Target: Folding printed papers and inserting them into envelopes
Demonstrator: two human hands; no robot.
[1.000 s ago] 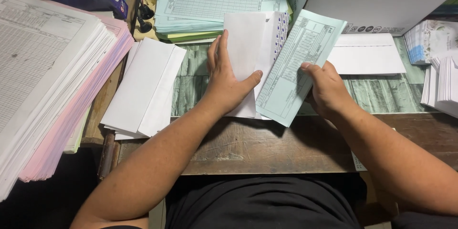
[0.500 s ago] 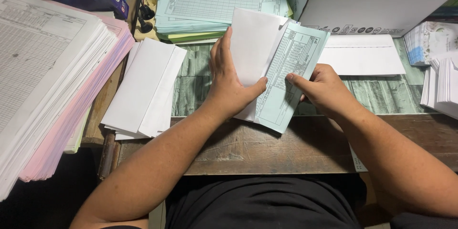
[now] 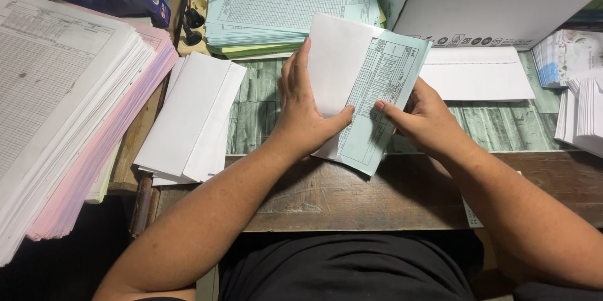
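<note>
Slid further behind the envelope since before, green form at frame centre, pinched by right hand, envelope gripped by left hand; likely to snag or crease if pushed askew.

Folded green form tilted, seemingly half inside white envelope.

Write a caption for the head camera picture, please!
Left hand holds a white envelope while the right hand holds a folded green form against it, amid paper stacks.

Wooden desk, paper stacks, white envelopes
</note>
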